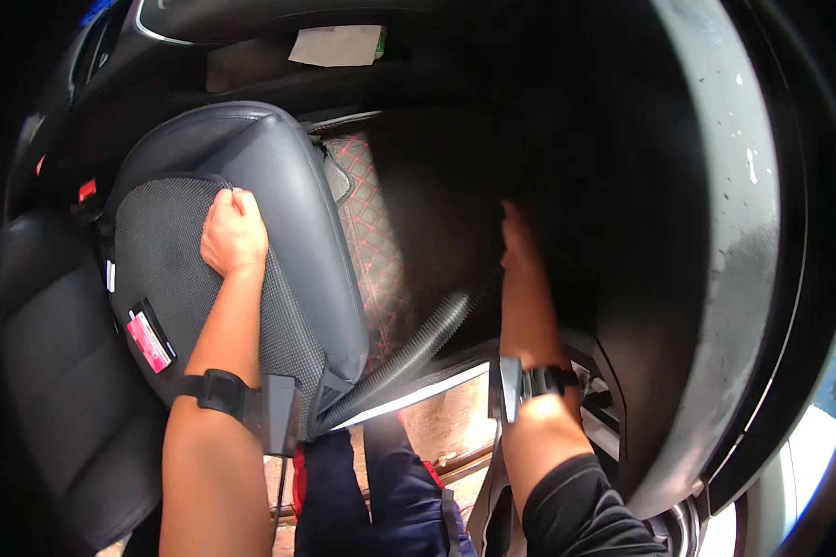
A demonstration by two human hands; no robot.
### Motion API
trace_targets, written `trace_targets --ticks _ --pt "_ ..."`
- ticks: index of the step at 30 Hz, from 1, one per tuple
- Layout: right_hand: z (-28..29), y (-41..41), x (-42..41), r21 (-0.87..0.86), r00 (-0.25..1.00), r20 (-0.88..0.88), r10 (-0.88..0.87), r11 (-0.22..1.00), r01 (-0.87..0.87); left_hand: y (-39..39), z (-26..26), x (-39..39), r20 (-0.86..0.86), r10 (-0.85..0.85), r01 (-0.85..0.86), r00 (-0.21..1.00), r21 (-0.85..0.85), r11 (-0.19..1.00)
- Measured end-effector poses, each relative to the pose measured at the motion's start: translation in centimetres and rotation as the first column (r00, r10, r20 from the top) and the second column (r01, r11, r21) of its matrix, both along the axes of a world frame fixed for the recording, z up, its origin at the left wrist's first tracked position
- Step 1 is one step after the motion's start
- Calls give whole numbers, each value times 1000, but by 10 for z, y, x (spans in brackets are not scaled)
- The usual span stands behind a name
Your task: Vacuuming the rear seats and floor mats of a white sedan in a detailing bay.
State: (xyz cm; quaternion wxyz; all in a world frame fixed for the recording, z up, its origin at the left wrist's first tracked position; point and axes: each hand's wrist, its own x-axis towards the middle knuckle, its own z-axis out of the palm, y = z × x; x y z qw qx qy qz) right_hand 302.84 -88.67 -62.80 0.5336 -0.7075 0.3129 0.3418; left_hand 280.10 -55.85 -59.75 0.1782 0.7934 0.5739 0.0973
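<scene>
My left hand [234, 230] is closed with its knuckles on the edge of a dark mesh seat cover [164, 230], which lies over a black leather car seat [292, 209]. Whether its fingers pinch the cover's edge is hard to tell. My right hand [512, 233] reaches into the dark footwell, its fingers mostly lost in shadow. From near that hand a ribbed grey vacuum hose [425, 334] runs down and left to the seat's front corner. The hose's far end is hidden in the dark. A pink packet [149, 341] lies on the cover.
A quilted floor mat with red stitching [373, 230] lies beside the seat. The door sill [418, 397] crosses below it. A red seat-belt buckle [88, 190] is at the left, a pale paper [338, 46] at the top. The scuffed door edge [738, 209] curves along the right.
</scene>
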Motion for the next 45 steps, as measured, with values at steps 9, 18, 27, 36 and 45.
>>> trace_targets --ticks 9,18,27,36,45 --pt "40 35 -97 -30 990 45 132 991 -131 22 -6 -11 -108 24 -18 994 52 998" --pt "-32 125 -97 -80 952 156 263 964 -253 28 -15 -16 -168 -1 14 986 79 997" --pt "102 106 -156 498 839 -232 492 801 -331 18 -12 -3 -151 -5 14 989 55 998" --pt "50 60 -161 94 823 148 548 821 -564 9 -20 2 -132 -33 36 991 26 999" --pt "48 -30 -232 27 780 301 549 812 -583 21 -18 -7 -140 -32 44 990 89 995"
